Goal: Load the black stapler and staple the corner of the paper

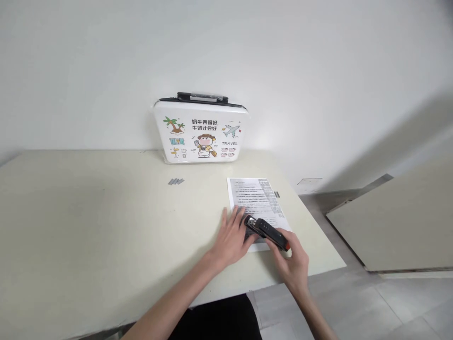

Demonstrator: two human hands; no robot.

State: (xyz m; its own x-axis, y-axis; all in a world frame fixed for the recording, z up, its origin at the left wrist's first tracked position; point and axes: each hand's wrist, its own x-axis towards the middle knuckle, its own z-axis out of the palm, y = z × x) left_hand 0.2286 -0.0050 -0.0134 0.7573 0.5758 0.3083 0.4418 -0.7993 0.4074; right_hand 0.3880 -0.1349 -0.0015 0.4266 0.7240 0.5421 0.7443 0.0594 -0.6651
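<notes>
A black stapler (pixel 271 233) with a red rear end and a bare metal part near its front lies slantwise over a printed sheet of paper (pixel 249 191). My right hand (pixel 294 262) grips its rear, thumb on the near side and fingers on the far side. Flat on the sheet's left part rests my left hand (pixel 230 238), fingers spread. Its index finger and thumb are close to the stapler's front; whether they touch it I cannot tell. The hands and stapler cover the lower part of the sheet.
A white case (pixel 203 137) with cartoon prints and a black handle stands against the wall. Several grey staple strips (pixel 176 181) lie before it on the pale table (pixel 106 226). Another small grey strip (pixel 277 194) lies by the sheet's right edge. A pale panel (pixel 396 222) stands right, beyond the table edge.
</notes>
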